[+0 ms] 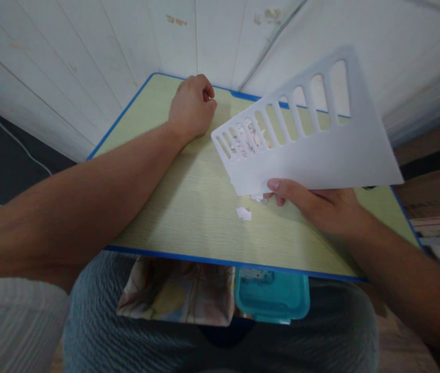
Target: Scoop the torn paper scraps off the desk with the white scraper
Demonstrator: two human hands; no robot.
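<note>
My right hand (309, 199) holds a white slotted panel (313, 155) by its lower edge, thumb on the near face. The panel is tilted up over the table, with a row of long rounded slots along its upper part. Through the slots on its left show small printed paper scraps (249, 135) on the tabletop. Below the panel's lower left corner lies a white paper scrap (244, 213), with more bits by my right fingertips. My left hand (193, 106) is closed in a loose fist near the table's far edge; what it holds, if anything, is hidden.
The small table (188, 223) has a pale wood-look top and a blue rim. Under its front edge are a patterned cloth (176, 292) and a teal-lidded box (274, 298). A white plank wall (126, 41) stands behind, with a cable (274, 41) running down it.
</note>
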